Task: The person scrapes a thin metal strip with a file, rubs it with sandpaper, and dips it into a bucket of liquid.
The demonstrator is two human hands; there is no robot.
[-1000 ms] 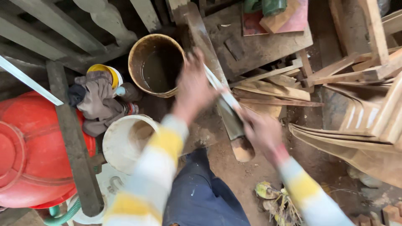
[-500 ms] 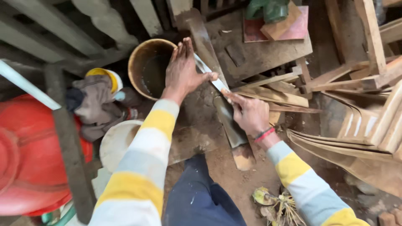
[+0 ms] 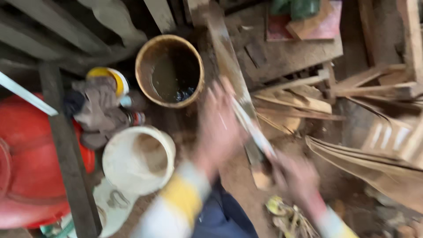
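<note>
A red drum [image 3: 26,176] sits far left, a brown bucket [image 3: 169,70] and white bucket [image 3: 139,158] nearer. The long blade [image 3: 253,132] lies along a slanted plank [image 3: 229,66]; the blurred left hand [image 3: 218,128] presses it flat-fingered, the right hand [image 3: 295,176] clamps its handle end. Rubbing looks midway, finish unclear

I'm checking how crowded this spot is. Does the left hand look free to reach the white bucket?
Probably yes: the left hand is blurred above the plank, and the white bucket sits open beside its sleeve, nothing visible between.
</note>
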